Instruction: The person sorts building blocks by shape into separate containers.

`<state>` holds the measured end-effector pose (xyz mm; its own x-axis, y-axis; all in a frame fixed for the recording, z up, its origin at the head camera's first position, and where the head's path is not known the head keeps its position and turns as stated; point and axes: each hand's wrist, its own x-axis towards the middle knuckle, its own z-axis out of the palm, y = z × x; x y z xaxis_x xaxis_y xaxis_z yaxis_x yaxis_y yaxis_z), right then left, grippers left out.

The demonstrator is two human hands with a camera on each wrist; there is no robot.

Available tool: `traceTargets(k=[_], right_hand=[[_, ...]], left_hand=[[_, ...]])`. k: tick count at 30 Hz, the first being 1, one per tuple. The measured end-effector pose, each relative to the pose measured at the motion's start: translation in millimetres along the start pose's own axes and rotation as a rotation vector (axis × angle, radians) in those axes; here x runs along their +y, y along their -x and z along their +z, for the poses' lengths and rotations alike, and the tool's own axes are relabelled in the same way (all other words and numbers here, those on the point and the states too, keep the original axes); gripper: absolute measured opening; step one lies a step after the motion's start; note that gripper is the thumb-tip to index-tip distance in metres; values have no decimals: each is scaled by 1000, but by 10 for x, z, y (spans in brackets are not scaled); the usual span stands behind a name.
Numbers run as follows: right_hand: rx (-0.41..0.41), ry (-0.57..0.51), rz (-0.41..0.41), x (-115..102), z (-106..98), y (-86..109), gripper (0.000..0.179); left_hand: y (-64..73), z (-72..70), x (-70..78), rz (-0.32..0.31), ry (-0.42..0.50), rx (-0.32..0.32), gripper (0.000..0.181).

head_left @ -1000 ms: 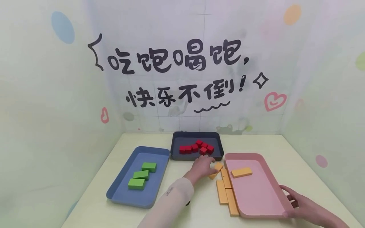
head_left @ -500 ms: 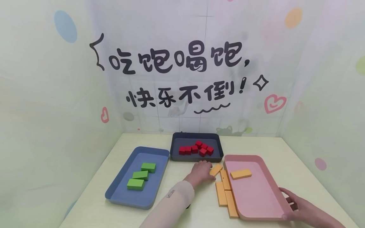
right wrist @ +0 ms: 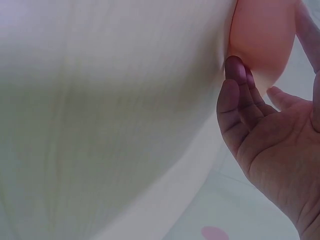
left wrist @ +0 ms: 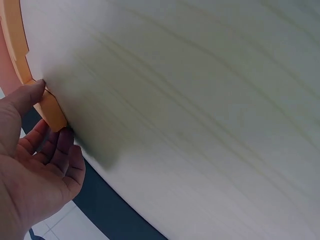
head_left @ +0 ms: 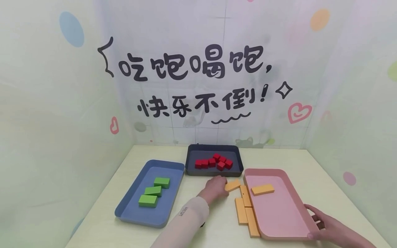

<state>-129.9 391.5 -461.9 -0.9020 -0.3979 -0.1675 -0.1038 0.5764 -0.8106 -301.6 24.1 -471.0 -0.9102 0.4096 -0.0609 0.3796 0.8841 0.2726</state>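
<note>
My left hand (head_left: 215,188) pinches the end of a yellow-orange wooden block (head_left: 232,185) between thumb and fingers, between the dark tray and the pink tray. In the left wrist view the thumb lies on one side of that block (left wrist: 52,114), fingertips on the other. More such blocks (head_left: 241,210) lie on the table along the pink tray's left side. One further block (head_left: 262,189) is inside the pink tray (head_left: 286,233). At the tray's near right corner my right hand (head_left: 330,225) grips its wall, fingers bent against the outside in the right wrist view.
A blue tray (head_left: 124,213) with 3 green blocks (head_left: 153,190) stands on the left. At the back, the dark tray (head_left: 214,174) holds several red cubes (head_left: 212,162). Printed curtains (head_left: 201,134) enclose the pale table (head_left: 217,220) on three sides.
My left hand has shifted slightly left, and the block at its fingers has turned to lie more crosswise. The right hand stays at the pink tray's corner.
</note>
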Motion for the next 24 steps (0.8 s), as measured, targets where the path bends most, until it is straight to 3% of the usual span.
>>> traceTargets(k=[9, 18, 24], right_hand=[[-2, -3, 4, 8, 1, -5, 79], [4, 8, -4, 58, -11, -3, 79], [-6, -1, -4, 96, -24, -19, 79]], left_hand=[[15, -83, -55, -3, 24, 19, 30], [22, -197, -115, -5, 169, 34, 33], [12, -239, -176, 9, 190, 53, 31]])
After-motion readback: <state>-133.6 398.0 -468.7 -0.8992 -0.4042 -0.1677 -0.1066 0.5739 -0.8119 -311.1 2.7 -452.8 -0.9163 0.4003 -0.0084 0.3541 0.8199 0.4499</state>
